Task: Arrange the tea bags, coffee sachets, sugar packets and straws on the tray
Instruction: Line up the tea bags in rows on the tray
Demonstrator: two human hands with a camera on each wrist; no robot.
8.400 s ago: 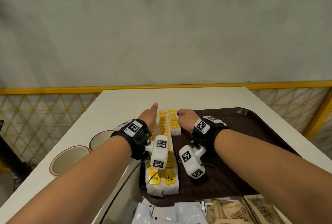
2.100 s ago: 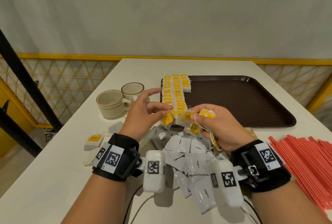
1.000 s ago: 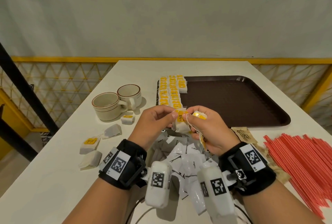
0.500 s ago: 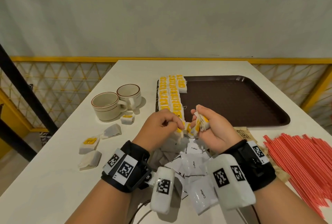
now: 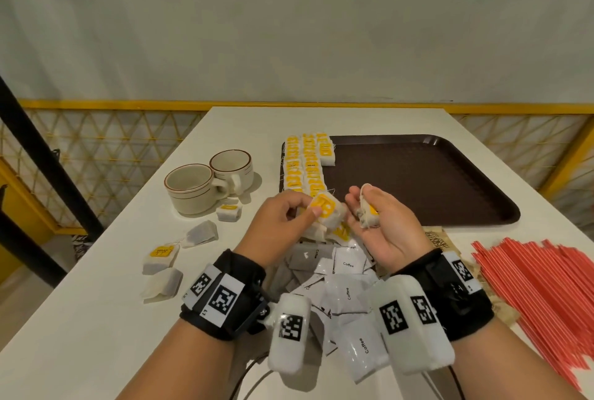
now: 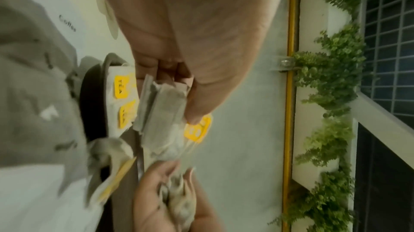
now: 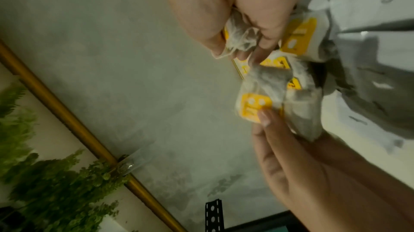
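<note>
My left hand (image 5: 283, 219) pinches a small stack of tea bags (image 5: 324, 210) with yellow tags, thumb on the top tag (image 6: 197, 130). My right hand (image 5: 379, 226) lies palm up beside it, its fingers curled round a crumpled tea bag (image 5: 368, 215), seen also as a crumpled tea bag (image 7: 240, 41) in the right wrist view. Both hands hover over the near left corner of the brown tray (image 5: 434, 181). Rows of tea bags (image 5: 305, 165) line the tray's left side. White coffee sachets (image 5: 340, 284) lie heaped under my wrists. Red straws (image 5: 540, 277) lie at the right.
Two cream cups (image 5: 209, 184) stand left of the tray. Loose tea bags (image 5: 167, 255) lie on the white table near its left edge, one more (image 5: 229, 211) by the cups. Brown sugar packets (image 5: 438, 240) peek out beside the straws. A yellow railing (image 5: 96, 104) runs behind the table.
The hands have drawn a little apart. The left one now holds the stack of tea bags raised with the yellow tag up, and the right hand has turned palm up with a crumpled bag.
</note>
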